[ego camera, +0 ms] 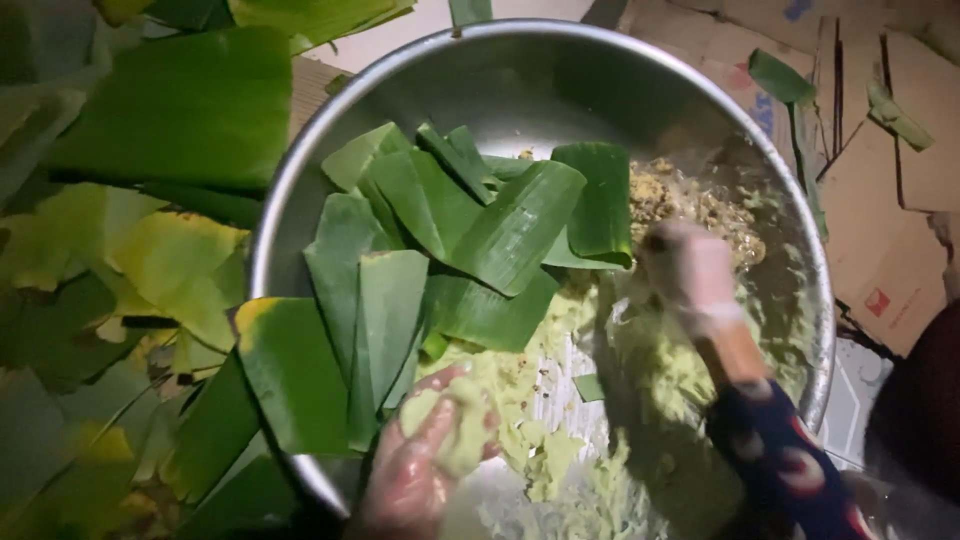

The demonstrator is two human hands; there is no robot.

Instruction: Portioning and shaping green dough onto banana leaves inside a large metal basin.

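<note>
Cut leaf strips [450, 250] fill the steel bowl's [280, 210] left half; its upper wall is bare; dough [560, 440] covers the bottom.

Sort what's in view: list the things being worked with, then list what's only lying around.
In use:
- left hand, gloved, holding a lump of pale green dough
- right hand, gloved, over the yellowish filling
- metal bowl
- cut leaf strips in the bowl

Lying about:
- whole leaves left of the bowl
- flattened cardboard on the right
</note>
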